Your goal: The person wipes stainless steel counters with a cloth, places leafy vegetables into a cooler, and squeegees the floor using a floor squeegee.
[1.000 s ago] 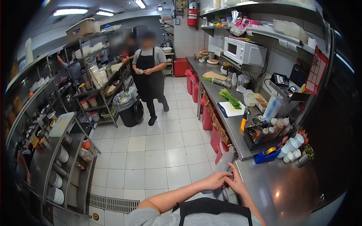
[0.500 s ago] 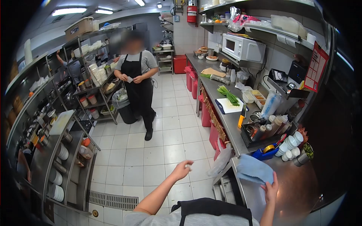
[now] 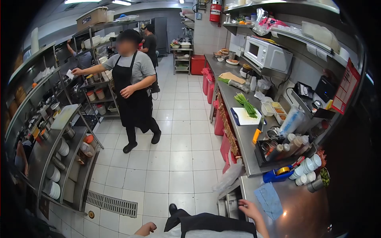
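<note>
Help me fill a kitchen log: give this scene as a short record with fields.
Left hand: low, near the picture's bottom edge, fingers bent
Right hand: beside the blue cloth, apparently not holding it
Blue cloth: on the steel counter
Cutting board: green onions on top
Knife: orange handle
Co-worker: one arm stretched out, holding something white

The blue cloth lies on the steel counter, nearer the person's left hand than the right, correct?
Wrong hand: the head view shows the blue cloth nearer the right hand, with the left hand farther off. It does lie on the steel counter.
</note>
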`<state>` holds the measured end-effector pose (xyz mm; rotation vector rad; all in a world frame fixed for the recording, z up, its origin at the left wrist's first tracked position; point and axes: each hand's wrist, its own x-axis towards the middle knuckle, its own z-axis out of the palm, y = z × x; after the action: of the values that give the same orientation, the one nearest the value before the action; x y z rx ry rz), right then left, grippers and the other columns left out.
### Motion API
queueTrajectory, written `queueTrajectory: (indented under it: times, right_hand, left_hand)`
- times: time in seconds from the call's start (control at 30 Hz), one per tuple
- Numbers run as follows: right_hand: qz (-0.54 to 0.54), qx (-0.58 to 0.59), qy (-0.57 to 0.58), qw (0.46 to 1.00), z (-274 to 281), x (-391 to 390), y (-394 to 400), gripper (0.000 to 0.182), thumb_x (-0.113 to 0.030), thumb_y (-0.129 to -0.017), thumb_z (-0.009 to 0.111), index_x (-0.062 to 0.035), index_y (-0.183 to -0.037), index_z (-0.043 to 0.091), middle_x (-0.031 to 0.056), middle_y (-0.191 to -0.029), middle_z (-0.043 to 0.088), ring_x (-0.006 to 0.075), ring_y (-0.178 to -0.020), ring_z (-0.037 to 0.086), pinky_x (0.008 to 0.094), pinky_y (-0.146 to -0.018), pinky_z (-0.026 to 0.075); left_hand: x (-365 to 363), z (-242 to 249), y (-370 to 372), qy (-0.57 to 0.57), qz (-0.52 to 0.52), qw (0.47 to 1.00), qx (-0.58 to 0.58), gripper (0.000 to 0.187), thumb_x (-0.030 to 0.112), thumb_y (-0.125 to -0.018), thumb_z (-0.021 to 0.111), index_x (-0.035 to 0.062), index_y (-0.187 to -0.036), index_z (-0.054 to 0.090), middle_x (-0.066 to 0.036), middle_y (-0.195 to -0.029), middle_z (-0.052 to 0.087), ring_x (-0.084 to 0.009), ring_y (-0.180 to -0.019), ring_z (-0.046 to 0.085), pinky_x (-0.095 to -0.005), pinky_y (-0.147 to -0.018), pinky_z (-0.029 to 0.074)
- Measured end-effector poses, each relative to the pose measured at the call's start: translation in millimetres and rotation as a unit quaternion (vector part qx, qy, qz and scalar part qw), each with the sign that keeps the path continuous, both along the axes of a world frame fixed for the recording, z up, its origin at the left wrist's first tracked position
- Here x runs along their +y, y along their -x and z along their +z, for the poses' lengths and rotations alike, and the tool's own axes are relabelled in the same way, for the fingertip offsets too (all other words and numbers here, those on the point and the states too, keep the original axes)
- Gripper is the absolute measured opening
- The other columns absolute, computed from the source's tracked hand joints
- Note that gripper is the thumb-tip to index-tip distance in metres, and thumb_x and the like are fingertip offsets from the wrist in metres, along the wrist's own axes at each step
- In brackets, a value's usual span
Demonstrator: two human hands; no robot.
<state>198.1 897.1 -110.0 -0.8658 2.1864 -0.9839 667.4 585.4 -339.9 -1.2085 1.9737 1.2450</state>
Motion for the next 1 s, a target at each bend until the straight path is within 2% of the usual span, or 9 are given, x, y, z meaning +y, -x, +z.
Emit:
queueTrajectory:
  times: [0.2, 0.3, 0.4, 0.43, 0.53, 0.57, 0.67, 0.83, 1.0]
  right_hand:
    - [0.308, 0.037, -0.098, 0.946, -40, -181, 5, 0.044, -0.025, -0.082, 0.059, -0.0029, -0.119, 0.051, 0.0145, -0.105, 0.062, 0.0266, -0.094, 0.061, 0.0331, -0.080, 0.047]
    - [0.306, 0.013, -0.075, 0.949, -74, -252, 26, 0.042, -0.024, -0.081, 0.058, -0.0024, -0.117, 0.053, 0.0149, -0.101, 0.064, 0.0276, -0.092, 0.061, 0.0342, -0.080, 0.047]
    - [0.238, -0.011, -0.139, 0.961, -136, -280, 70, 0.041, -0.026, -0.079, 0.059, -0.0022, -0.112, 0.056, 0.0159, -0.097, 0.065, 0.0284, -0.089, 0.062, 0.0352, -0.079, 0.048]
    - [0.211, 0.028, -0.158, 0.964, -154, -278, 86, 0.040, -0.027, -0.077, 0.059, -0.0024, -0.109, 0.058, 0.0169, -0.095, 0.065, 0.0298, -0.088, 0.062, 0.0365, -0.079, 0.048]
    - [0.100, 0.121, -0.222, 0.962, -206, -243, 122, 0.038, -0.032, -0.073, 0.059, -0.0024, -0.098, 0.064, 0.0208, -0.094, 0.063, 0.0347, -0.088, 0.061, 0.0405, -0.078, 0.048]
    - [0.062, 0.069, -0.314, 0.945, -218, -230, 130, 0.034, -0.024, -0.070, 0.058, -0.0059, -0.097, 0.066, 0.0179, -0.097, 0.064, 0.0283, -0.090, 0.062, 0.0361, -0.079, 0.048]
    - [0.005, -0.061, -0.299, 0.952, -289, -174, 155, 0.030, -0.023, -0.070, 0.058, -0.0051, -0.092, 0.067, 0.0163, -0.088, 0.066, 0.0257, -0.077, 0.065, 0.0362, -0.069, 0.051]
    - [0.035, -0.105, -0.415, 0.903, -269, -226, 207, 0.028, -0.024, -0.071, 0.057, -0.0055, -0.089, 0.066, 0.0152, -0.084, 0.066, 0.0259, -0.074, 0.064, 0.0371, -0.065, 0.050]
    - [0.170, -0.064, -0.388, 0.904, -292, -391, 332, 0.026, -0.025, -0.072, 0.055, -0.0059, -0.086, 0.066, 0.0140, -0.081, 0.066, 0.0261, -0.072, 0.064, 0.0381, -0.062, 0.050]
  left_hand:
    - [-59, -95, 71, -0.041, 0.056, 0.997, -0.043, 0.039, 0.033, -0.071, 0.065, 0.0055, -0.098, 0.065, -0.019, -0.097, 0.063, -0.0326, -0.088, 0.061, -0.0362, -0.076, 0.049]
    - [-113, -123, 103, 0.031, 0.028, 0.993, 0.107, 0.045, 0.038, -0.071, 0.062, 0.0068, -0.104, 0.064, -0.018, -0.098, 0.064, -0.0314, -0.092, 0.061, -0.0358, -0.080, 0.048]
    - [-183, -105, 109, 0.063, 0.019, 0.997, 0.046, 0.044, 0.035, -0.070, 0.062, 0.0059, -0.103, 0.064, -0.017, -0.098, 0.064, -0.0307, -0.097, 0.060, -0.0351, -0.084, 0.046]
    - [-211, -91, 112, -0.006, 0.080, 0.995, 0.056, 0.039, 0.029, -0.072, 0.058, 0.0050, -0.103, 0.064, -0.018, -0.100, 0.064, -0.0310, -0.100, 0.058, -0.0355, -0.086, 0.045]
    - [-296, -60, 116, 0.017, 0.115, 0.991, 0.059, 0.037, 0.025, -0.072, 0.057, 0.0059, -0.102, 0.065, -0.017, -0.104, 0.063, -0.0308, -0.101, 0.058, -0.0355, -0.089, 0.045]
    - [-321, -51, 120, 0.039, 0.115, 0.992, 0.041, 0.037, 0.024, -0.072, 0.056, 0.0066, -0.103, 0.065, -0.017, -0.104, 0.062, -0.0304, -0.101, 0.058, -0.0352, -0.089, 0.045]
    - [-378, -24, 135, 0.094, 0.117, 0.989, -0.008, 0.036, 0.022, -0.072, 0.054, 0.0082, -0.103, 0.064, -0.017, -0.106, 0.062, -0.0295, -0.102, 0.058, -0.0344, -0.090, 0.045]
    - [-449, -26, 186, 0.086, 0.126, 0.986, -0.065, 0.037, 0.022, -0.074, 0.051, 0.0099, -0.107, 0.063, -0.017, -0.108, 0.061, -0.0296, -0.103, 0.057, -0.0352, -0.090, 0.044]
    - [-505, -32, 282, 0.039, 0.118, 0.990, -0.060, 0.037, 0.022, -0.074, 0.051, 0.0104, -0.107, 0.063, -0.017, -0.108, 0.061, -0.0300, -0.103, 0.057, -0.0355, -0.090, 0.044]
